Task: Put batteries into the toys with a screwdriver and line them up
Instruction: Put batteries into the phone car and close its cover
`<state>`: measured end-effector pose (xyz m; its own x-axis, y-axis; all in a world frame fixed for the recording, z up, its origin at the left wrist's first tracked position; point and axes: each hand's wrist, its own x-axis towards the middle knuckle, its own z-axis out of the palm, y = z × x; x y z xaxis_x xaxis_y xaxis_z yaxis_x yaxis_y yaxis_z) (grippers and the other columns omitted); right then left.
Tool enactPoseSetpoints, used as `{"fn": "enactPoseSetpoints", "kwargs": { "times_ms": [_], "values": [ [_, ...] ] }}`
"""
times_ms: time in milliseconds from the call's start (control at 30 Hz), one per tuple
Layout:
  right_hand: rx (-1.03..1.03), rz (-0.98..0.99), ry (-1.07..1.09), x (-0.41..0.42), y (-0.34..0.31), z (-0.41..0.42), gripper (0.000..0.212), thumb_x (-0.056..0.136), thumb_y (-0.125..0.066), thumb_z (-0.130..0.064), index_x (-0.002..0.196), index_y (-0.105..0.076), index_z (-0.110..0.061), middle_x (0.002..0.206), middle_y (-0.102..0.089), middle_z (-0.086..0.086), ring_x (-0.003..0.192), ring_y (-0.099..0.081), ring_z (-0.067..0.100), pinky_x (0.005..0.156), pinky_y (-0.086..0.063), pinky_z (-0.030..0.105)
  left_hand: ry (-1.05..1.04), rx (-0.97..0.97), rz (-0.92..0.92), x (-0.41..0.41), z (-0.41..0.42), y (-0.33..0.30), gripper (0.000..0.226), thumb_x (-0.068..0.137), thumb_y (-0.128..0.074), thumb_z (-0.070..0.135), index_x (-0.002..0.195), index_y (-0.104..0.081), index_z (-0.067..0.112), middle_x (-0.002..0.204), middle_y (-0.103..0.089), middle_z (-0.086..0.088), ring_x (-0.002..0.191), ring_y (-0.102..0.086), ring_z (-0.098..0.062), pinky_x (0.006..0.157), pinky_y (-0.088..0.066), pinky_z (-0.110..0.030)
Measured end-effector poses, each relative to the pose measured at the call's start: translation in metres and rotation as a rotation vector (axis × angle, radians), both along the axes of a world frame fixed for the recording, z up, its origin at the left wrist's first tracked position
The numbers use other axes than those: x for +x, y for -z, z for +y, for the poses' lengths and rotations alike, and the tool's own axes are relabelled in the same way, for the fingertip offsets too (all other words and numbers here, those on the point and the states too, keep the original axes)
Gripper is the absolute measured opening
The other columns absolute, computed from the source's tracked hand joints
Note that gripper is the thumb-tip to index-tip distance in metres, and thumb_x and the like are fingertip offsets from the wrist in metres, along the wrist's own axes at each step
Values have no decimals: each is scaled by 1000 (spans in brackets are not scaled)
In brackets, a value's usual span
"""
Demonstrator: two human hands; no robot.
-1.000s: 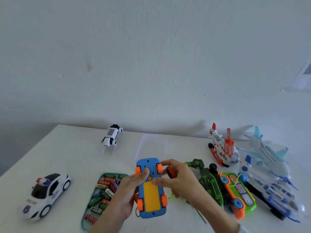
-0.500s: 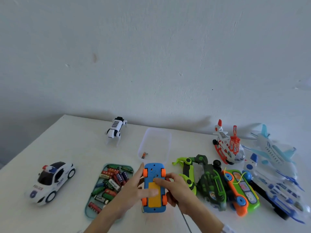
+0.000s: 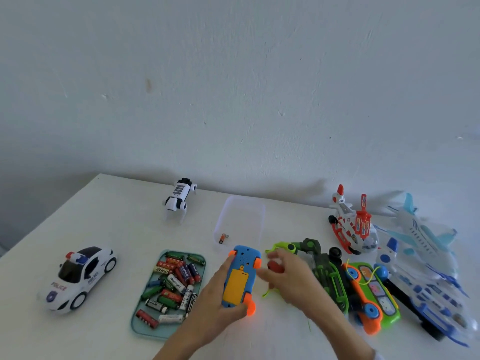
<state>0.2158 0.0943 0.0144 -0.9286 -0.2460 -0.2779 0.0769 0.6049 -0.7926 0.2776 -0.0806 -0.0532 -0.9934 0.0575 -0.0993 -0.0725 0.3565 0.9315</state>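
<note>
Low in the frame's centre, your left hand (image 3: 220,294) grips the blue toy (image 3: 240,278) belly-up, exposing its yellow battery cover, while your right hand (image 3: 291,275) beside it clasps the red-handled screwdriver (image 3: 275,266).

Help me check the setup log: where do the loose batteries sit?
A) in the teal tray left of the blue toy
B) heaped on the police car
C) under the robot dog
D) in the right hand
A: the batteries lie piled in the teal tray, left of the blue toy.
</note>
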Motion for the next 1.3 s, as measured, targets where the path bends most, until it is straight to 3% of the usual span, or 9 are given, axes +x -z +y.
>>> {"fn": "enactPoseSetpoints", "kwargs": {
  "times_ms": [67,200,333,467,533,700,1000,1100,1300],
  "values": [
    [-22,119,53,-7,-16,7,29,86,-66,-28,111,-53,-20,87,-65,-2,57,-59,2,49,-41,13,9,-83,18,-1,2,-2,83,75,-64,57,145,-20,51,109,-62,19,87,-62,-4,80,-54,-29],
    [-257,232,86,-13,-43,10,7,92,-57,-18,95,-59,-12,79,-69,5,53,-53,12,52,-44,32,-82,-404,66,-2,11,-1,89,64,-48,82,142,-15,53,107,-54,24,93,-53,-1,90,-45,-33],
    [-334,407,93,-8,-50,10,6,96,-51,-23,91,-53,-20,77,-68,2,61,-59,8,61,-49,28,-182,-397,104,0,18,2,87,63,-51,66,143,-26,43,110,-46,27,94,-52,1,88,-45,-30],
    [-402,499,129,-1,-36,9,4,95,-52,-23,92,-50,-20,71,-66,4,54,-54,7,52,-44,25,-216,-602,122,4,22,3,87,57,-35,63,141,-25,42,115,-34,21,96,-46,-1,87,-28,-30],
    [-457,518,135,2,-29,10,5,94,-52,-24,94,-49,-20,72,-66,5,53,-53,7,50,-44,25,-250,-639,166,4,28,6,78,62,-38,64,135,-39,37,113,-42,17,93,-52,-7,81,-30,-33],
    [-505,558,63,3,-16,9,20,88,-44,-40,96,-45,-21,71,-63,6,53,-54,11,48,-42,21,-433,-614,312,3,38,20,50,76,-45,62,109,-63,29,99,-60,13,81,-62,-13,69,-34,-34],
    [-418,636,-29,-7,7,4,14,90,-41,-47,97,-38,-35,71,-61,-6,59,-57,9,55,-48,27,-507,-588,320,4,41,23,43,74,-48,66,106,-62,42,96,-55,22,81,-52,2,74,-18,-30],
    [-400,672,-27,-7,13,2,7,96,-42,-39,97,-35,-39,70,-61,-6,60,-58,9,55,-49,26,-507,-570,339,5,40,25,43,76,-47,68,107,-62,42,97,-55,24,82,-52,4,77,-18,-30],
    [-471,606,69,-9,10,-1,15,95,-45,-41,94,-39,-28,67,-60,1,51,-54,11,50,-44,21,-492,-570,380,7,39,26,44,84,-41,67,111,-62,39,100,-55,22,83,-54,2,76,-17,-29]
  ]
}}
